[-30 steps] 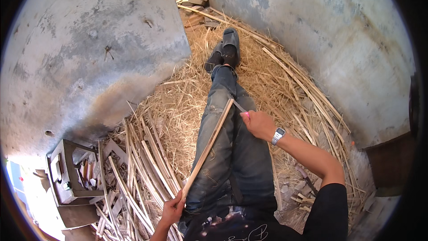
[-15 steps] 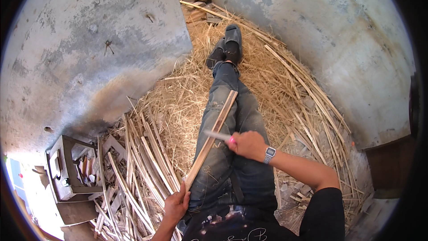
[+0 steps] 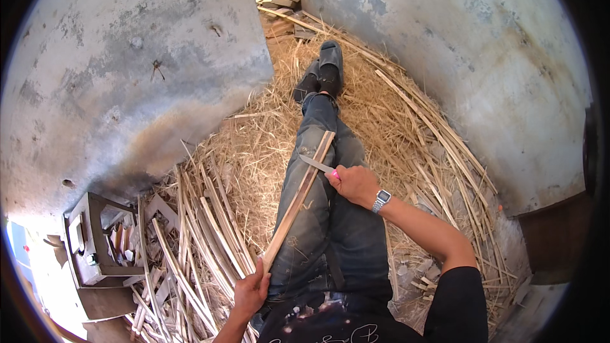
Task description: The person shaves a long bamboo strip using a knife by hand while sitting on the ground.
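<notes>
Left hand point(image 3: 252, 290) is clamped round the near end of a long bamboo strip point(image 3: 298, 200) lying along the jeans-clad leg point(image 3: 318, 228). Looks light, stiff and splintery to me, so holding the butt end seems smart. Right hand point(image 3: 356, 184) is closed on a knife point(image 3: 316, 165), blade on the strip.

Strip: long pale split wooden strip point(image 3: 297, 200), dry, matt, rough-edged.
Blade: short grey metal knife blade point(image 3: 316, 164), dull sheen.
Trousers: faded blue denim trousers point(image 3: 330, 228), coarse, stained.
Floor: yellow straw litter point(image 3: 254, 152), fibrous.
Walls: grey concrete walls point(image 3: 127, 63), rough, blotched.
Watch: silver metal wristwatch point(image 3: 380, 200), shiny.
</notes>
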The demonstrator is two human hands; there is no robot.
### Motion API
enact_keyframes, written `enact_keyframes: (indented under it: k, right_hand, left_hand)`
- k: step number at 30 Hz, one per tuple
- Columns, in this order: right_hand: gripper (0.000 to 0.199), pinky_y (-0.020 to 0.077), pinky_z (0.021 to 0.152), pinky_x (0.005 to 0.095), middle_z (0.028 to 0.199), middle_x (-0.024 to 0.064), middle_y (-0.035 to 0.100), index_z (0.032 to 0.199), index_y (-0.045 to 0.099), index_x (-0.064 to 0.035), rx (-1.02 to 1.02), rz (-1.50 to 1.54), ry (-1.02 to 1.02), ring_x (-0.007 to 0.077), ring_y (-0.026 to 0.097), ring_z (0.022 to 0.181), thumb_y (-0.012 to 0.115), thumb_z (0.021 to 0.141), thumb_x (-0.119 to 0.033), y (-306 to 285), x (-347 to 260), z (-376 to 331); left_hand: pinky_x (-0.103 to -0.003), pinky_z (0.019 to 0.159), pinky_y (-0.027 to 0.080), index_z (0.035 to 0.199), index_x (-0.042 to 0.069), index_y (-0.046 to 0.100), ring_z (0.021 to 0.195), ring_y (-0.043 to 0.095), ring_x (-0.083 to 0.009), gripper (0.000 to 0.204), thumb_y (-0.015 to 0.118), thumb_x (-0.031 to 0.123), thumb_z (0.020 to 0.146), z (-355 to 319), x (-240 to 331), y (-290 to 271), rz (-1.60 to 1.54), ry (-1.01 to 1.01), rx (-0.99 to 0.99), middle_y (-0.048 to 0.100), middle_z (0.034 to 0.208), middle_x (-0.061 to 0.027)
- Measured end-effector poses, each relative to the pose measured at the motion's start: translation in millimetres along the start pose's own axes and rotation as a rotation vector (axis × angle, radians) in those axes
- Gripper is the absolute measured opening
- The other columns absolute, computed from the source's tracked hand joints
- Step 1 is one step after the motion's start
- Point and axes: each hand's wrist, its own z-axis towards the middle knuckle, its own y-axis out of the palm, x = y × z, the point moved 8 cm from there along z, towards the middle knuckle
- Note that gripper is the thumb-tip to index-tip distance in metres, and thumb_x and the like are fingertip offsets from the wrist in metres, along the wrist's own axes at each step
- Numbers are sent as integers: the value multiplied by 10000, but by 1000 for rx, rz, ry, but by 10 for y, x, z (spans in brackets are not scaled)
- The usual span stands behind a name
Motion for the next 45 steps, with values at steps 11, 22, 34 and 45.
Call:
enact_keyframes:
  k: [11,22,34,45]
  right_hand:
    - [550,508,529,542,647,211,660,809,664,-63,178,45,181,430,671,606,513,1076,-520,-453,813,331]
    - [600,548,569,554,639,184,683,785,695,-91,-155,112,-91,407,703,617,522,1040,-606,119,-500,-326]
    - [632,532,609,541,686,210,678,772,697,-47,-2,132,172,430,685,666,523,1041,-593,-248,141,292]
    - [514,505,717,445,801,177,700,923,709,-14,173,522,108,363,678,761,491,1120,-434,-450,381,312]
  left_hand:
    - [-367,581,524,1434,15,642,527,648,-218,486,743,161,982,-57,-43,18,-157,-112,-45,641,647,-186]
    - [-218,507,295,1584,19,469,551,353,-18,511,571,229,1129,-203,-477,266,-877,-536,-326,411,676,89]
    - [-240,538,376,908,7,660,537,417,-38,340,579,255,1124,-309,-649,361,-973,-525,-368,511,652,41]
    - [-329,668,563,1439,-10,628,731,713,-105,479,720,145,996,-9,-264,-62,-231,-219,-110,734,774,-216]
